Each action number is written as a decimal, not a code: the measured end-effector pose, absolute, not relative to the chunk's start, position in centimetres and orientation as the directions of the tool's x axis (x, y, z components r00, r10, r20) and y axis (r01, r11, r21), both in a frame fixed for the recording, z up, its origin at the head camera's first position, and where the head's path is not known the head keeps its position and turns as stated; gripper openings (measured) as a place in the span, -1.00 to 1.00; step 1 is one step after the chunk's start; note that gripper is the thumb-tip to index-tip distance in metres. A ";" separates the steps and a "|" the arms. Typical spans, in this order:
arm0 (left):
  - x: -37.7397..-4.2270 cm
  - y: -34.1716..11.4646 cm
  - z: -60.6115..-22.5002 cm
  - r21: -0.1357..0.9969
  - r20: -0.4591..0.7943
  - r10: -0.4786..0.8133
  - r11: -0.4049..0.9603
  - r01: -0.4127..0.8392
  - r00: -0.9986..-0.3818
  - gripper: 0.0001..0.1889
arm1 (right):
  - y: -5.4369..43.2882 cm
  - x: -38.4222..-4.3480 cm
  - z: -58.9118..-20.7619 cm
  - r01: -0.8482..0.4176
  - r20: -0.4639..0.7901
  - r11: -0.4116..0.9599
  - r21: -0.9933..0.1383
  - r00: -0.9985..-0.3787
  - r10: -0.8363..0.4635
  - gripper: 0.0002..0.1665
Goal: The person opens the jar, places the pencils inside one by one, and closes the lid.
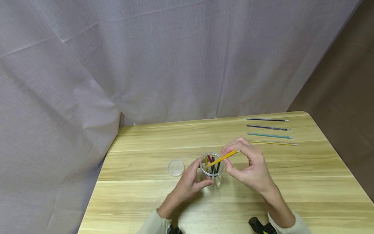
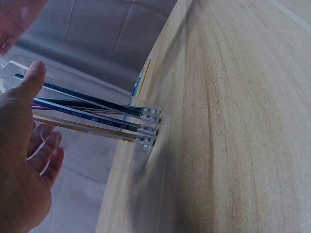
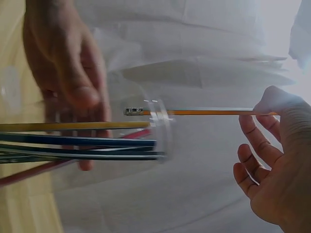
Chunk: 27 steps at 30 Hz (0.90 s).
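My left hand (image 1: 187, 184) grips a clear, round jar (image 1: 218, 182) standing upright on the table, thumb on the near side and fingers on the far side. Several pencils (image 2: 97, 115) lean inside it, eraser ends down: dark blue, dark green, yellow and red ones. My right hand (image 1: 253, 168) pinches an orange-yellow pencil (image 1: 224, 157) between thumb and fingertips near its upper end. That pencil slants over the jar's mouth. In the right wrist view its eraser end (image 3: 133, 111) sits just inside the jar's rim (image 3: 165, 127), above the other pencils.
A clear round lid (image 1: 176, 167) lies left of the jar. At the back right, several pencils lie in a spaced row: a black one (image 1: 267, 120), a dark blue one (image 1: 268, 128), a teal one (image 1: 270, 135) and a yellow one (image 1: 276, 143). A grey curtain (image 1: 175, 65) hangs behind the table.
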<state>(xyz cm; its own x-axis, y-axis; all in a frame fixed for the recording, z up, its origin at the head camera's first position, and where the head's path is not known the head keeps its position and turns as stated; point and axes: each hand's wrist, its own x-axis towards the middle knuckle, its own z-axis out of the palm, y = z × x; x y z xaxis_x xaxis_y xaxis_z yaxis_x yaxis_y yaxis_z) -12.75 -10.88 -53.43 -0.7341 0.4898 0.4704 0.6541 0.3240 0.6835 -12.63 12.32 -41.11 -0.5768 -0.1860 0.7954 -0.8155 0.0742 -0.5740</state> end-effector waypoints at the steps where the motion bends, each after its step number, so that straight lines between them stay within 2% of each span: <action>1: -12.7 -10.9 -53.4 0.685 0.470 0.490 0.323 0.653 -0.735 -0.02 | 12.2 -12.7 -41.4 -0.814 0.792 0.082 -0.575 -0.579 -0.193 -0.66; 6: -12.8 -10.9 -53.4 0.685 0.475 0.494 0.312 0.659 -0.728 -0.01 | 11.6 -12.8 -42.9 -0.813 0.784 0.099 -0.574 -0.580 -0.222 -0.63; 11: -12.8 -10.9 -53.5 0.684 0.483 0.496 0.300 0.665 -0.721 0.00 | 11.1 -12.4 -44.0 -0.788 0.751 0.114 -0.605 -0.612 -0.248 -0.60; 27: -12.8 -10.9 -53.8 0.682 0.496 0.493 0.289 0.672 -0.715 -0.05 | 10.8 -12.0 -45.9 -0.736 0.693 0.158 -0.658 -0.674 -0.254 -0.65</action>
<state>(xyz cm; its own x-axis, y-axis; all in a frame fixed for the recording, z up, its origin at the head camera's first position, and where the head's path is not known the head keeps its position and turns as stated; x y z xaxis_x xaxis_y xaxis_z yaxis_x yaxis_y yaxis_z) -12.77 -10.93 -53.75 -0.7149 0.4928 0.4960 0.6722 0.2891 0.6816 -12.02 10.85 -45.94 -0.6744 -0.2544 0.6931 -0.7361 0.1583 -0.6581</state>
